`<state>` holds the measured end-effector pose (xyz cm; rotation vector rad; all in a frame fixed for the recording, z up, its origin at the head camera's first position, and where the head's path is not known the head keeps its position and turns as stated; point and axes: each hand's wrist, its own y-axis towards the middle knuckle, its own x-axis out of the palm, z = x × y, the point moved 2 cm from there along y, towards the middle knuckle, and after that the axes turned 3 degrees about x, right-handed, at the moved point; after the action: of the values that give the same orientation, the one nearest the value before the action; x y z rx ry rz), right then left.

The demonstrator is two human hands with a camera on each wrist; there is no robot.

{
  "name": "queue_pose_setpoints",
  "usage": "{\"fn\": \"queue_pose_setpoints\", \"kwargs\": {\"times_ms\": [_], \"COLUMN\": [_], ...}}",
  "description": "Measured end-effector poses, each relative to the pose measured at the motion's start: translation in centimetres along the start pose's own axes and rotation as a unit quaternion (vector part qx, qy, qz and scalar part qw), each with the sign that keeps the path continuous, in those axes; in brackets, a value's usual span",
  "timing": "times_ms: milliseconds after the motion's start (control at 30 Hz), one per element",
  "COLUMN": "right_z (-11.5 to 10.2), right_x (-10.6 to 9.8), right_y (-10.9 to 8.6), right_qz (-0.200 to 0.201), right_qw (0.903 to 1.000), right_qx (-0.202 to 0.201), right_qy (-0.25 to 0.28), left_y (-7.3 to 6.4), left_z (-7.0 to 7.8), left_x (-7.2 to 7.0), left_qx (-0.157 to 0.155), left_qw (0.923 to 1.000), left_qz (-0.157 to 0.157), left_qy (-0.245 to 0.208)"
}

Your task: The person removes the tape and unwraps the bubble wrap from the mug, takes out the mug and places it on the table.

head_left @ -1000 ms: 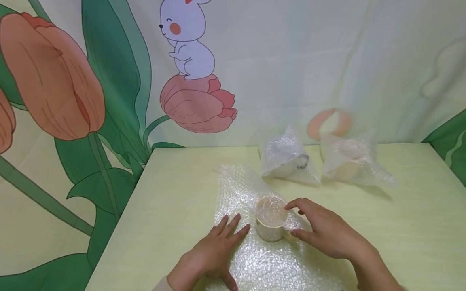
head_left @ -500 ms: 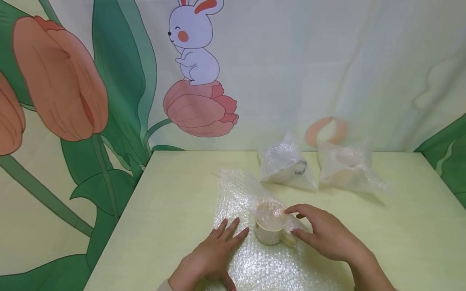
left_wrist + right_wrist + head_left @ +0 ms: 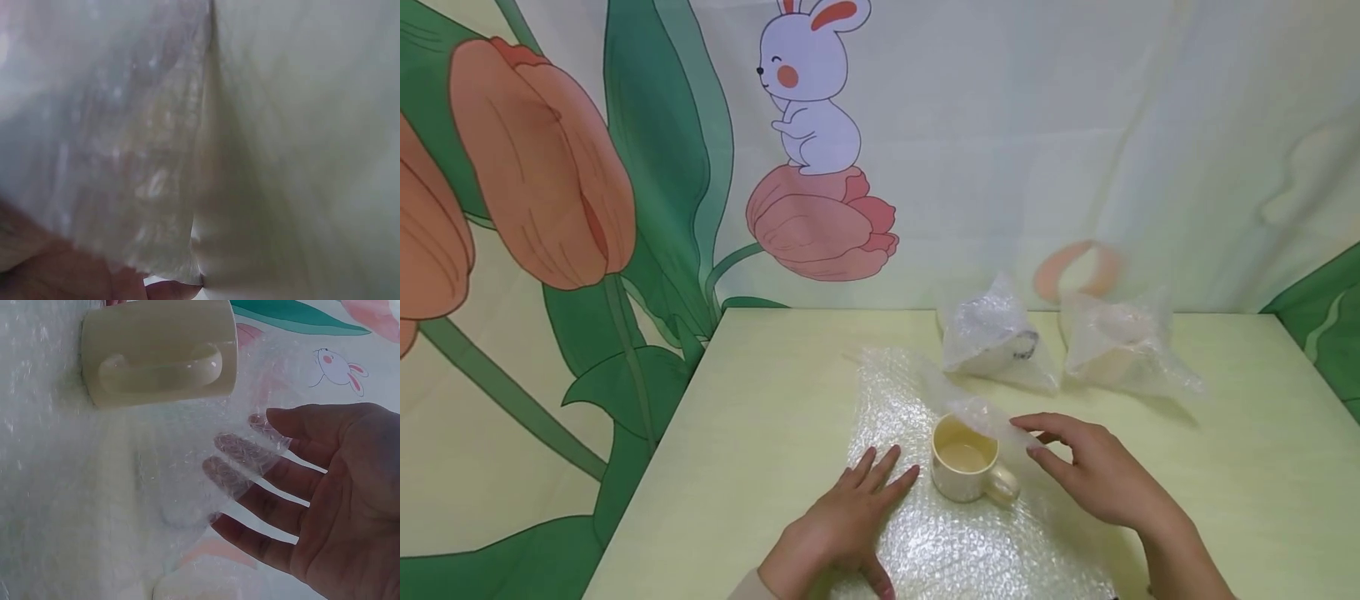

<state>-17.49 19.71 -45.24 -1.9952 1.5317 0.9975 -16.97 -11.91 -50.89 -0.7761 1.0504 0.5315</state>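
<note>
A pale yellow mug (image 3: 964, 471) stands upright on a sheet of bubble wrap (image 3: 955, 546), its handle (image 3: 1004, 483) towards the right. My left hand (image 3: 850, 517) lies on the sheet left of the mug, fingers spread. With thumb and fingers, my right hand (image 3: 1093, 467) pinches a raised flap of the bubble wrap; the flap crosses above the mug's far rim. In the right wrist view, several fingers of the right hand (image 3: 312, 481) show through the clear film, beside the mug (image 3: 159, 353). The left wrist view is mostly filled by blurred bubble wrap (image 3: 125, 144).
Two bubble-wrapped bundles stand at the table's back: a left bundle (image 3: 996, 342) with a dark mark and a right bundle (image 3: 1120, 346). Behind the pale table (image 3: 752, 400) hangs a cloth printed with tulips and a rabbit (image 3: 816, 125).
My right hand has drawn the bubble wrap flap up and to the right, off the mug's opening, so its inside now shows. The left hand keeps its place on the sheet.
</note>
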Motion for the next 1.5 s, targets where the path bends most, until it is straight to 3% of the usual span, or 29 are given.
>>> {"fn": "queue_pose_setpoints", "kwargs": {"times_ms": [433, 600, 900, 1067, 1300, 1400, 1500], "right_z": [2.1, 3.0, 5.0, 5.6, 3.8, 2.2, 0.6], "right_x": [-1.1, -1.4, -1.5, -1.6, -2.7, -3.0, -2.8], "right_y": [0.7, 1.1, 1.7, 1.7, 0.6, 0.0, -0.6], "right_qz": [0.002, 0.01, 0.019, 0.044, 0.102, 0.101, 0.071], "right_qw": [0.9985, 0.9984, 0.995, 0.9916, 0.9843, 0.9855, 0.9905], "right_qx": [0.021, 0.032, 0.093, 0.121, 0.144, 0.135, 0.117], "right_qy": [0.051, 0.046, 0.031, 0.013, -0.011, -0.02, -0.012], "left_y": [0.0, 0.0, 0.1, 0.2, 0.1, 0.0, -0.1], "left_z": [0.0, 0.1, 0.0, 0.0, 0.0, 0.0, 0.0], "left_x": [0.2, 0.0, 0.1, 0.2, 0.2, 0.2, 0.2], "left_qx": [0.001, 0.004, 0.004, 0.005, 0.002, -0.001, -0.002], "left_qw": [0.9999, 1.0, 1.0, 1.0, 1.0, 1.0, 1.0], "left_qz": [0.0, 0.006, 0.005, 0.003, 0.0, -0.001, -0.002], "left_qy": [-0.012, -0.003, 0.004, 0.004, -0.001, -0.004, -0.007]}}
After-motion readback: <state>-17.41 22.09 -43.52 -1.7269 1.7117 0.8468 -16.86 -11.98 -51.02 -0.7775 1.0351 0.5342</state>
